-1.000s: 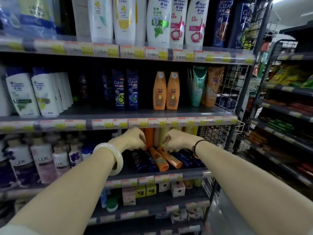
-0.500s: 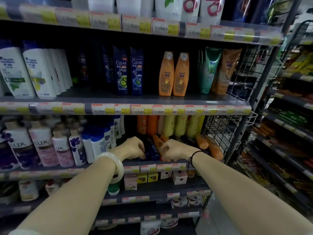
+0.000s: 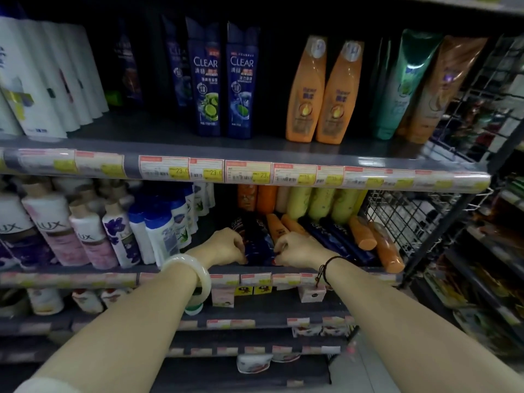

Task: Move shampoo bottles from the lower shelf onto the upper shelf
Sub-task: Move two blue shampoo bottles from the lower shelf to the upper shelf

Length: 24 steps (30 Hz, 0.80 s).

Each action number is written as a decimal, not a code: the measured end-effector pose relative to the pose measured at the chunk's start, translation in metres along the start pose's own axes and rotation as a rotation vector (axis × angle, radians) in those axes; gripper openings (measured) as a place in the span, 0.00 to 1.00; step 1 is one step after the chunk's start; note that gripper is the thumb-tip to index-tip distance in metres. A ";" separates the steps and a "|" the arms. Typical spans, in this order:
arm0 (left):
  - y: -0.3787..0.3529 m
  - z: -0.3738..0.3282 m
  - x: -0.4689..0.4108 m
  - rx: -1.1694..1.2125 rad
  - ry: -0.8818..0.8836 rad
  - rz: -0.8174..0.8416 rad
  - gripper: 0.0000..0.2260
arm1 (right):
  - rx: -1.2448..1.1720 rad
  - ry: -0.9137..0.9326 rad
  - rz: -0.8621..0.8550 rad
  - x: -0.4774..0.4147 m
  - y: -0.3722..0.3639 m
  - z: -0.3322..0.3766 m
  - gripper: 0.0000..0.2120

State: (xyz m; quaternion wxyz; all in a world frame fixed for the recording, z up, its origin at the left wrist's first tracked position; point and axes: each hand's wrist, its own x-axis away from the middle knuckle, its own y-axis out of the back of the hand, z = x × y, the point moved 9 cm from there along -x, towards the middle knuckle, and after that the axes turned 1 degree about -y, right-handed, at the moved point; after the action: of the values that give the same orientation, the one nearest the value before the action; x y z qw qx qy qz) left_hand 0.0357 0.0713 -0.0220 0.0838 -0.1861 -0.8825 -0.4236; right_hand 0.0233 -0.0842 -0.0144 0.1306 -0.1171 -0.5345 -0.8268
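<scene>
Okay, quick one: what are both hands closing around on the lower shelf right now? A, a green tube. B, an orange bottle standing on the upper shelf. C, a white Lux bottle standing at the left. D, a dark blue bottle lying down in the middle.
D: the left hand and right hand flank the dark blue bottle lying on the lower shelf.
</scene>
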 end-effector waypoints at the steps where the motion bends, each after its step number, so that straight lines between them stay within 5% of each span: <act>1: 0.000 0.003 -0.006 0.008 0.013 0.003 0.09 | -0.020 -0.017 0.013 -0.006 -0.001 -0.003 0.17; 9: 0.000 0.027 -0.049 0.111 0.110 -0.049 0.14 | -0.127 -0.054 0.022 -0.050 -0.006 -0.016 0.08; 12: -0.007 0.041 -0.059 0.182 0.160 -0.068 0.14 | -0.175 -0.066 -0.003 -0.061 -0.010 -0.018 0.15; 24: -0.022 0.075 -0.064 0.545 0.311 -0.118 0.17 | -0.255 -0.160 0.018 -0.080 -0.035 -0.016 0.19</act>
State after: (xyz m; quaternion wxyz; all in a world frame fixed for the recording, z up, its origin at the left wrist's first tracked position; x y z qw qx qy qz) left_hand 0.0860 0.1006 -0.1041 0.2399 -0.0383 -0.9493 -0.1993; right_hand 0.0857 -0.0779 -0.0771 0.0789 -0.2029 -0.4330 -0.8747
